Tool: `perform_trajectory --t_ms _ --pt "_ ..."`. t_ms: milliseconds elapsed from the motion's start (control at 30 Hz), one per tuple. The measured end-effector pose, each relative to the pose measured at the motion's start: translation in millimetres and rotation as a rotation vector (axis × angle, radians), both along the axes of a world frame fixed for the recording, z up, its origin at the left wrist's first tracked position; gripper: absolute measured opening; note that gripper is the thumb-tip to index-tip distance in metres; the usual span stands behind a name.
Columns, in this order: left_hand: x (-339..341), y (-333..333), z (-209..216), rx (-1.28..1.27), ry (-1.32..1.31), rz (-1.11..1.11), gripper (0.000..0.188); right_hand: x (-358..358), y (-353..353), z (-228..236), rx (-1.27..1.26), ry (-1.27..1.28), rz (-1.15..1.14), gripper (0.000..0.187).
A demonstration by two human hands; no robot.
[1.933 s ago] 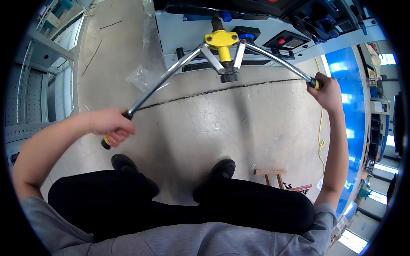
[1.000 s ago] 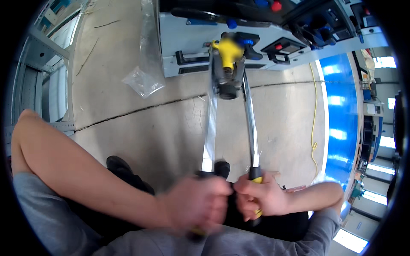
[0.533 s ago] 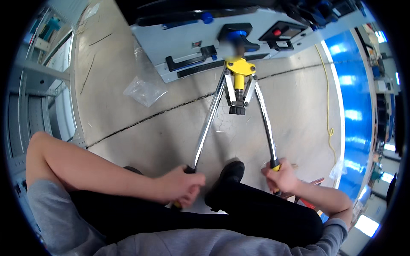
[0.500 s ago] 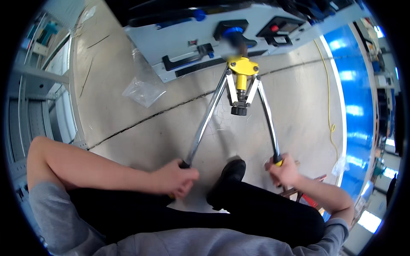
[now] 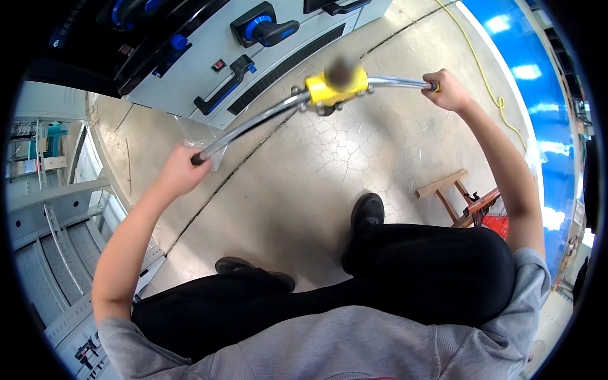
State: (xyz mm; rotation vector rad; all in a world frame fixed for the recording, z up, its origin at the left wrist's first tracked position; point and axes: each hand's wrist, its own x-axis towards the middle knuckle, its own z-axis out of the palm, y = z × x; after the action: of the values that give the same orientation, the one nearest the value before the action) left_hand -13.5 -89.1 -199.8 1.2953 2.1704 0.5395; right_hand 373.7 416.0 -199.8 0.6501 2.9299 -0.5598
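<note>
A two-handled lever riveter [image 5: 316, 90] with a yellow head is held out before me, its long chrome arms spread wide. My left hand [image 5: 180, 171] is closed round the black grip of one arm. Around the other arm's black-and-yellow grip, my right hand [image 5: 448, 90] is wrapped. A dark, blurred round end tops the yellow head and hides part of it. Whether that end touches anything cannot be made out.
A grey cabinet panel [image 5: 209, 73] with blue-and-black handles stands ahead. A wooden stand [image 5: 443, 183] is at right, near a yellow cord [image 5: 481, 69] and a blue surface [image 5: 516, 69]. Perforated metal framing [image 5: 60, 253] lies left; clear plastic [image 5: 206, 133] rests on the floor.
Both hands have moved up and farther apart, swinging the riveter's arms from a narrow V to wide open. My view has shifted, and the cabinet now appears farther left and tilted.
</note>
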Motion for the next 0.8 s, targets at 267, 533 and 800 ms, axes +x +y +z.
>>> perform_trajectory --t_ms 267,533,800 --pt "28 -42 14 -0.282 0.027 -0.017 0.021 -14 -37 -49 -0.164 -0.008 0.164 0.012" --pt "94 -62 -11 -0.112 -0.061 -0.489 0.034 -6 -186 -152 -0.621 0.176 0.115 0.016" --pt "30 -96 -53 -0.461 -0.461 -0.064 0.033 -1 -302 -191 -0.772 -0.308 0.169 0.029"
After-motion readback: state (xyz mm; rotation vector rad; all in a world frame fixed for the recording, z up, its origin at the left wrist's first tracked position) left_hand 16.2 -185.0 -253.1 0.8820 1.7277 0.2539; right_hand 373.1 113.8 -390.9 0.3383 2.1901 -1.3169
